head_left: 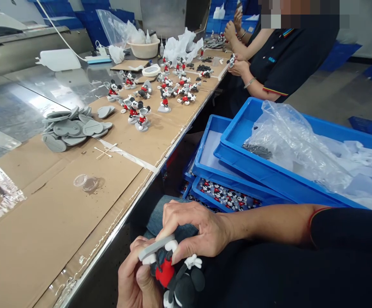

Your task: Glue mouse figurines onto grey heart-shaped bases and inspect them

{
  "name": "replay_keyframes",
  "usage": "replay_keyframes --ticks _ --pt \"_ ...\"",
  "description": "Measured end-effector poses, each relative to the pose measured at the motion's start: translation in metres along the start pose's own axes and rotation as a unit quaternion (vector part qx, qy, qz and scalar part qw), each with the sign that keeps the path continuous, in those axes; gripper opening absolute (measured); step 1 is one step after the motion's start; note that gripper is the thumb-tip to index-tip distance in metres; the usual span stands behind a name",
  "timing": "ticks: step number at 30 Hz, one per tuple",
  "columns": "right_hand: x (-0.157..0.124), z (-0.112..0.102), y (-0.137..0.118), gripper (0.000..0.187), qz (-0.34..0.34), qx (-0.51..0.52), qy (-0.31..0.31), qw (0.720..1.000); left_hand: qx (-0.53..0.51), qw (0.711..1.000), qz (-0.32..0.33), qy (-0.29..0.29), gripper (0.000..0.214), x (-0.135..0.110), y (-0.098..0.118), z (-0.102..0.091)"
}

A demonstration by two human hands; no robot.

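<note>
Low in the frame, over my lap, both hands hold one mouse figurine (176, 276) with red shorts, white gloves and black ears, tipped upside down. My left hand (134, 278) grips it from below at the left. My right hand (194, 229) reaches in from the right, its fingers pressing a grey heart-shaped base (152, 248) against the figurine's white feet.
A cardboard-covered bench (60, 214) carries a pile of grey bases (72, 127), several finished figurines (139, 112), two cotton swabs (106, 151) and a small clear cup (86, 182). Stacked blue crates (269, 171) with plastic bags and figurines stand at right. A co-worker's hands (237, 64) work farther along.
</note>
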State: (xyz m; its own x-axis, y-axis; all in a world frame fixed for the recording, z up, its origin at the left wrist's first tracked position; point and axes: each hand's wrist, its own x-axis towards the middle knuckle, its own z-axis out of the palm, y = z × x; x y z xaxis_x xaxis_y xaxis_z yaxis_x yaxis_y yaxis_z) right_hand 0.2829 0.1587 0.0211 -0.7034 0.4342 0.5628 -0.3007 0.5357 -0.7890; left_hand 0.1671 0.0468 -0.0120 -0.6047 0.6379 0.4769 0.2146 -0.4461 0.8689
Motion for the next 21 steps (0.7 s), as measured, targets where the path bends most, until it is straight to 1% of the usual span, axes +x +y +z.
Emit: replay_keyframes --ticks 2,4,6,8,11,18,21 --pt "0.0 0.0 0.0 0.044 -0.018 0.003 0.016 1.0 0.002 1.0 0.016 -0.006 0.019 0.0 -0.001 -0.001" --pt "0.0 0.0 0.0 0.044 -0.023 0.003 0.021 1.0 0.024 0.999 0.001 0.022 0.018 0.0 0.002 0.001" --pt "0.0 0.0 0.0 0.045 -0.008 -0.003 0.006 1.0 0.038 0.998 -0.019 0.046 0.016 0.001 0.007 0.004" --pt "0.0 0.0 0.0 0.047 0.011 -0.006 -0.011 1.0 0.039 0.998 -0.027 0.053 0.016 0.002 0.012 0.008" --pt "-0.001 0.0 0.0 0.048 0.018 -0.004 -0.017 1.0 0.046 0.996 -0.033 0.062 0.016 0.002 0.015 0.011" --pt "0.0 -0.001 -0.001 0.049 0.019 -0.015 -0.017 1.0 0.048 0.997 -0.033 0.056 0.015 0.002 0.013 0.01" --pt "0.001 -0.001 -0.001 0.043 -0.007 -0.01 0.002 1.0 0.041 0.997 -0.041 0.058 0.016 0.003 0.014 0.012"
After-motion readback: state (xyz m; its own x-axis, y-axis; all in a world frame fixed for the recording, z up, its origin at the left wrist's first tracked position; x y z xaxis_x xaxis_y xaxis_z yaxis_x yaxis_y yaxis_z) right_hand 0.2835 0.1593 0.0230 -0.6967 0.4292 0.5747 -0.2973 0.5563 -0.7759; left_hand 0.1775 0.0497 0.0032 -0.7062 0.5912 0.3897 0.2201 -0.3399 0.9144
